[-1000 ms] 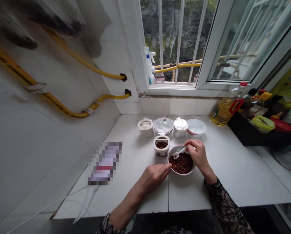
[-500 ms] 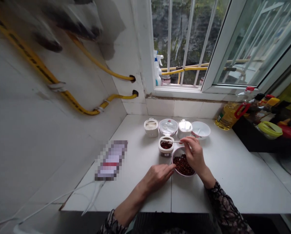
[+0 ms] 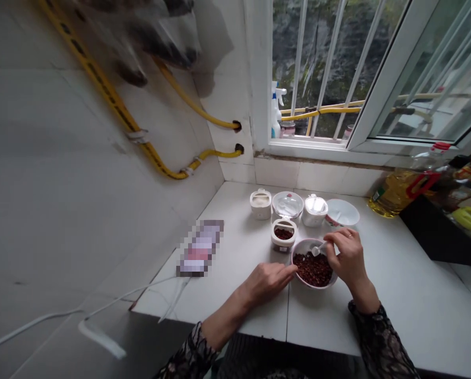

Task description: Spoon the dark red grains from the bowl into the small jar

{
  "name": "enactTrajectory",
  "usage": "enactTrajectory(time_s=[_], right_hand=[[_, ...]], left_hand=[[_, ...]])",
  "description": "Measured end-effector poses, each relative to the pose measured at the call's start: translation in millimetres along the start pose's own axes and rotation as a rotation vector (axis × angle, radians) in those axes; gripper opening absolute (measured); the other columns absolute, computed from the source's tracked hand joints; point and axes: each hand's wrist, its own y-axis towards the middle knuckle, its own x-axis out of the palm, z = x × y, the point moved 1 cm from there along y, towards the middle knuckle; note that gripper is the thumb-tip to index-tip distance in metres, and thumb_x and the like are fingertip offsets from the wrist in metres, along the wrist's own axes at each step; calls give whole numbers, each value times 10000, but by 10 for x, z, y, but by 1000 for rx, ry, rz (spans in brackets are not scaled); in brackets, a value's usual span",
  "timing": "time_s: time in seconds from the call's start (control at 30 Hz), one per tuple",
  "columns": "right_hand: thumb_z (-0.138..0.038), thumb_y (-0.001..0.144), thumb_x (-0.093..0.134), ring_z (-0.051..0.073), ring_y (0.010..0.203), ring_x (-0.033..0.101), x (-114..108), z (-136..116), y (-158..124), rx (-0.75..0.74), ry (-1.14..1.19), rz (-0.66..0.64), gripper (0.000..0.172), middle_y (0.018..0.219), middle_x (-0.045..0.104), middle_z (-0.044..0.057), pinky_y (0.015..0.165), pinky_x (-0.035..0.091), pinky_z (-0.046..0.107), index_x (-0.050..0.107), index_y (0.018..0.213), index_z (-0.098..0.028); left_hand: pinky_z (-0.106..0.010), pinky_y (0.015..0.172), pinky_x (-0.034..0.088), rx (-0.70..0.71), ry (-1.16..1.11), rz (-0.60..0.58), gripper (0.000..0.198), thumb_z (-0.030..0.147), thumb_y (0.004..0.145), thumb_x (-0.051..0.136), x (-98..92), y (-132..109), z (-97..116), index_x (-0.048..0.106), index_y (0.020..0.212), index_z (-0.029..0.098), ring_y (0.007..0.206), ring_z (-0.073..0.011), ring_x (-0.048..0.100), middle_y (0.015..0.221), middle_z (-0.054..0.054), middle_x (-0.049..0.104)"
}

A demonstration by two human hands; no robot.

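In the head view my right hand (image 3: pixel 346 258) pinches a small white spoon (image 3: pixel 316 251) by its handle. The spoon's head is over the bowl (image 3: pixel 304 246), near the back of the dark red dried pieces (image 3: pixel 313 269) heaped in it; they look like peppercorns or chili bits. My left hand (image 3: pixel 267 282) is closed, fingers together, its fingertips at the bowl's left rim; the thumb's grip is hidden. Just behind the bowl, to the left, a small open-lidded jar (image 3: pixel 283 243) holds similar dark red pieces.
At the back stand a jar of pale powder (image 3: pixel 260 208), a bowl (image 3: pixel 287 204), another lidded jar (image 3: pixel 315 211) and a shallow white bowl (image 3: pixel 348 210). An oil bottle (image 3: pixel 391 192) and a black rack (image 3: pixel 425 223) are at right. A blurred-out phone-like item (image 3: pixel 201 248) lies left, with a cable.
My right hand has brought the spoon from the jar's mouth to over the bowl. My left hand stays at the bowl's rim. The view has shifted, so things appear further right.
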Motion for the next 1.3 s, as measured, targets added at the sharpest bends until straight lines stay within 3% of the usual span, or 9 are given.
enactTrajectory(time_s=[0.13, 0.33, 0.63, 0.93, 1.13, 1.3], right_hand=[[-89, 827, 483, 179, 646, 560, 71, -126, -8, -44, 67, -129, 182, 645, 635, -6, 870, 415, 390, 573, 743, -222], [-90, 847, 467, 180, 665, 571, 28, -147, -2, 15, 91, -64, 185, 661, 631, -7, 867, 420, 386, 570, 773, -224], [-87, 844, 466, 211, 767, 605, 96, -60, -56, 81, 47, -127, 191, 704, 667, 23, 850, 396, 386, 604, 802, -213], [-122, 835, 480, 200, 732, 621, 99, -17, -76, 232, 194, -73, 186, 717, 691, 1, 845, 423, 389, 612, 765, -233], [-140, 805, 474, 197, 713, 623, 146, -71, -76, 317, 284, -164, 197, 681, 683, 5, 858, 437, 383, 631, 729, -232], [-187, 778, 487, 218, 740, 637, 135, -73, -66, 491, 337, -138, 188, 593, 667, -4, 855, 449, 377, 652, 710, -243]], left_hand=[[-186, 489, 462, 3, 10, 8, 217, 202, 1022, 420, 2, 0, -4, 623, 1080, 150, 515, -104, 574, 619, 22, 588], [-186, 483, 456, -4, -28, 18, 218, 208, 1035, 418, -34, 18, 3, 619, 1091, 141, 510, -101, 571, 629, 15, 603], [-191, 466, 449, 17, -41, 21, 219, 190, 1033, 413, -36, 18, 2, 614, 1100, 134, 503, -104, 580, 612, 18, 593], [-194, 466, 444, 17, -31, 36, 209, 186, 1033, 412, -66, 41, 16, 603, 1107, 143, 503, -106, 580, 618, 21, 594], [-199, 461, 446, 22, -31, 25, 219, 187, 1038, 396, -78, 45, 14, 595, 1114, 136, 507, -106, 575, 621, 26, 587], [-194, 457, 438, 23, -28, 26, 226, 189, 1039, 391, -64, 39, 12, 602, 1107, 142, 501, -100, 561, 613, 31, 573]])
